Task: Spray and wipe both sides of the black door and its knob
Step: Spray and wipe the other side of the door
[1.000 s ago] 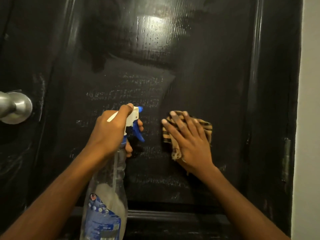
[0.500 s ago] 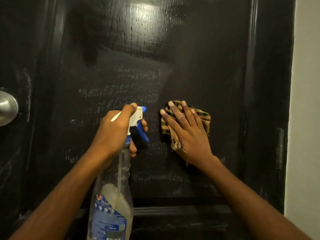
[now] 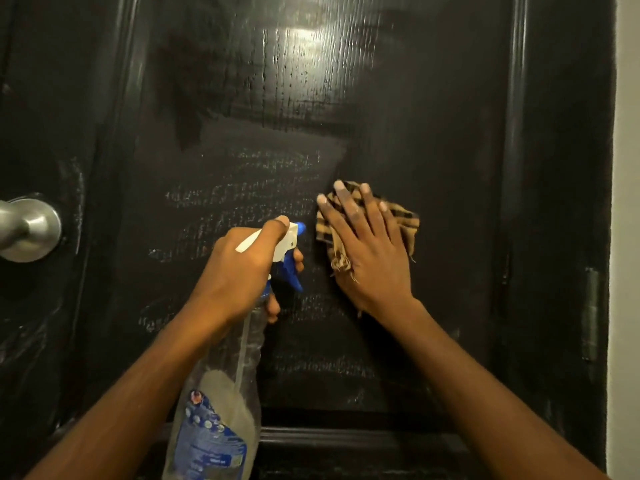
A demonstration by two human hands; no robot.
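Half-full, perhaps, spray bottle (image 3: 221, 410) gripped by left hand (image 3: 239, 271); right hand (image 3: 370, 265), fingers (image 3: 346, 216) flat, presses cloth (image 3: 403, 223) to door (image 3: 433, 116).

Left hand (image 3: 239, 268) and right hand (image 3: 369, 261) are bare, as are both forearms (image 3: 485, 386).

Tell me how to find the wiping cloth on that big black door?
Start at the black door that fills the view, then look just right of its middle, where the right hand presses flat. Under that hand is the cloth, tan with dark checks and frayed edges; the spray bottle beside it is clear plastic with a blue trigger.
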